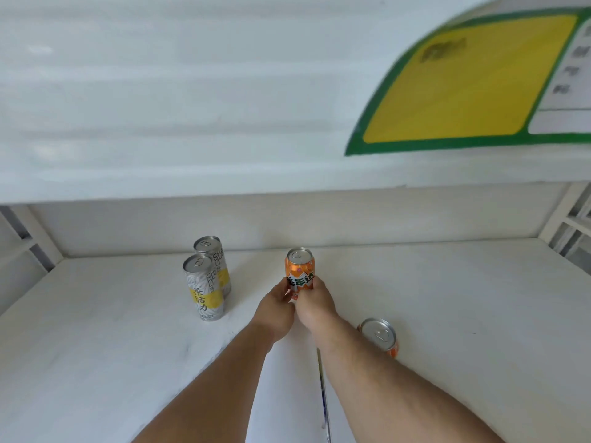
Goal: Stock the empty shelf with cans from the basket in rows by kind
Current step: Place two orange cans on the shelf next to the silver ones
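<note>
An orange can [299, 270] stands upright near the middle of the white shelf [447, 298]. Both hands hold it low on its body: my left hand [276, 310] grips its left side and my right hand [315, 306] grips its right side. A second orange can [380, 336] stands to the right, nearer the front, partly hidden behind my right forearm. Two tall silver-and-yellow cans stand one behind the other on the left, the front one [204, 287] and the back one [213, 260].
The shelf above [192, 123] overhangs the space, with a green-and-yellow label [463, 84] on its right. White slotted uprights frame the shelf at the left [28, 247] and the right [569, 228]. The basket is out of view.
</note>
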### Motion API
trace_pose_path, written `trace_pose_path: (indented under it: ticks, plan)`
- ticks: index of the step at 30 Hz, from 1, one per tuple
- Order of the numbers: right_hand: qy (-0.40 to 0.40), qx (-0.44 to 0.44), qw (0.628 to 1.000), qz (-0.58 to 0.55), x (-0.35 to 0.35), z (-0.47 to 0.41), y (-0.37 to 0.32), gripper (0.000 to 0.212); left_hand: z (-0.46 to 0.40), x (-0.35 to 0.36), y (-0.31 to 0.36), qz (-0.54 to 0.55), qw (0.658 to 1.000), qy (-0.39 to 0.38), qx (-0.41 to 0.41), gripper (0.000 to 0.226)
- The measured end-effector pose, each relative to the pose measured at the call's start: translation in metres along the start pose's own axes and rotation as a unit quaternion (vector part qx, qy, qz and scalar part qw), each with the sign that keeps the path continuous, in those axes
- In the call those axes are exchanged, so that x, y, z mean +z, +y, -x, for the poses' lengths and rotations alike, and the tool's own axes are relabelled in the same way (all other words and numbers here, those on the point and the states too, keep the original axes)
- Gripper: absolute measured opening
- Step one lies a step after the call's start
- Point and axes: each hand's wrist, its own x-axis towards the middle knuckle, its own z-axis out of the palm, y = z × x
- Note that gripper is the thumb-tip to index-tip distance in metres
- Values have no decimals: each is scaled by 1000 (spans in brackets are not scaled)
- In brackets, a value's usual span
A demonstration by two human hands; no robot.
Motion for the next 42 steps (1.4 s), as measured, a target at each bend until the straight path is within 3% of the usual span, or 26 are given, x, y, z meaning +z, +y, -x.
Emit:
trace_pose_path:
  ticks: [4,8,9,12,16,18,22,24,29,33,42]
  plan:
    - [9,16,1000,7,2,13,-2,32,7,-1,1,17,1000,-1,-20,61]
    - [-24,-20,999,18,1,57,3,51,36,0,-8,40,998,-9,-40,70]
    - [-43,-27,998,22,-2,72,7,50,47,1,-13,41,998,-5,-40,68]
    - [-66,-39,997,9,-21,121,22,18,83,4,-24,39,998,10,-43,58]
    - [-62,-26,998,-20,-56,176,54,19,129,13,-27,33,999,-7,-33,54]
    - [-19,-32,999,-20,-76,195,70,13,144,20,-25,22,999,-17,-30,53]
    - [147,9,984,-101,-112,195,94,21,156,36,-11,5,999,-28,-40,41]
    - [171,13,982,-81,-125,185,92,25,158,44,-4,-1,999,-39,-37,38]
    - [78,76,994,-4,-144,158,78,55,160,67,17,-9,997,-67,-44,52]
    - [-1,51,998,27,-140,140,77,45,150,82,26,-10,995,-81,-56,59]
    - [-55,23,998,34,-111,142,69,47,156,67,21,-24,998,-55,-13,52]
